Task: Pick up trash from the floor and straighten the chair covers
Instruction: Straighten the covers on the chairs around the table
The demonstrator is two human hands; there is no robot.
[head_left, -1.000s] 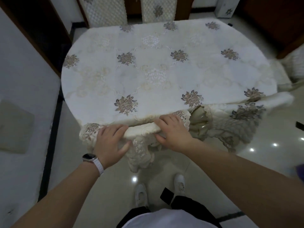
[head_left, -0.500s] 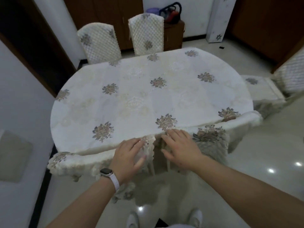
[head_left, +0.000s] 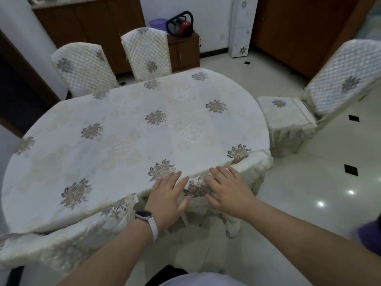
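- Chair covers: three quilted cream covers are seen on chair backs. One (head_left: pixel 82 67) and a second (head_left: pixel 147 53) stand side by side at the far edge of the table; a third (head_left: pixel 342 79) is on a chair well apart at the right, turned side-on to the table.
- The right chair's seat (head_left: pixel 282 112) is draped in a matching cloth whose skirt hangs down its sides.
- The table is covered by a white cloth (head_left: pixel 127 137) patterned with brown flower clusters; its near hem is bunched and hangs in folds over the edge.
- The left hand (head_left: pixel 167 198) is laid flat, palm down, fingers spread, on the cloth at the near edge; nothing is gripped.
- The right hand (head_left: pixel 228 190) is likewise laid flat and spread just beside the left, pressed on the folded hem; nothing is held.
- A watch (head_left: pixel 147 218) with a white strap is worn on the left wrist.
- The floor (head_left: pixel 321 182) is glossy pale tile with small dark diamond insets; light spots are reflected on it.
- A low wooden cabinet (head_left: pixel 183 52) stands behind the second cover, with a red and black object (head_left: pixel 181 23) and a purple container (head_left: pixel 156 23) on top.
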